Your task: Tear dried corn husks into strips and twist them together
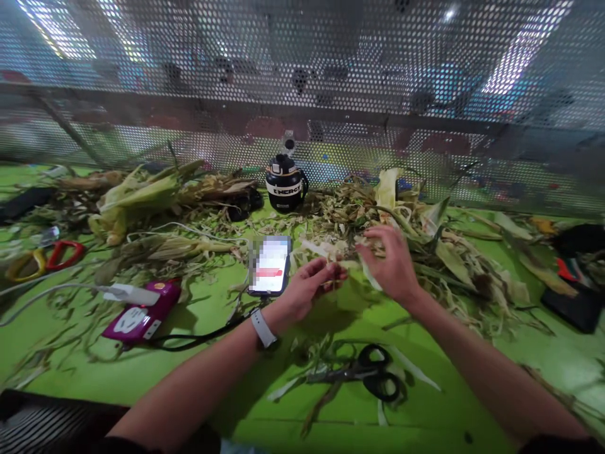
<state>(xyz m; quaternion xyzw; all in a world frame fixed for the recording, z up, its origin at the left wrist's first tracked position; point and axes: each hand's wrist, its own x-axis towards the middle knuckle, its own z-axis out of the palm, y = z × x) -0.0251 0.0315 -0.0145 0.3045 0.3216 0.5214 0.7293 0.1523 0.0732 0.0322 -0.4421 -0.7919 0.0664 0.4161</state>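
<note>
Above the middle of the green table, my left hand (316, 282), with a pale watch strap on its wrist, has its fingers pinched together. A thin pale strip of corn husk (350, 265) sticks out at the fingertips; its far side is blurred. To the right, my right hand (392, 261) is raised with thumb and fingers apart, and nothing shows between them. It hovers at the near edge of a heap of dried corn husks (454, 258). Below both hands, black-handled scissors (375, 372) lie on the table among husk scraps.
A phone (270, 266) with a lit screen lies left of my left hand. Nearby are a purple power strip (142, 312) with cables and scissors with red and yellow handles (66, 253). A black "ENERGY" jug (285, 188) stands before a perforated metal screen (302, 82). More husks (137, 195) lie left.
</note>
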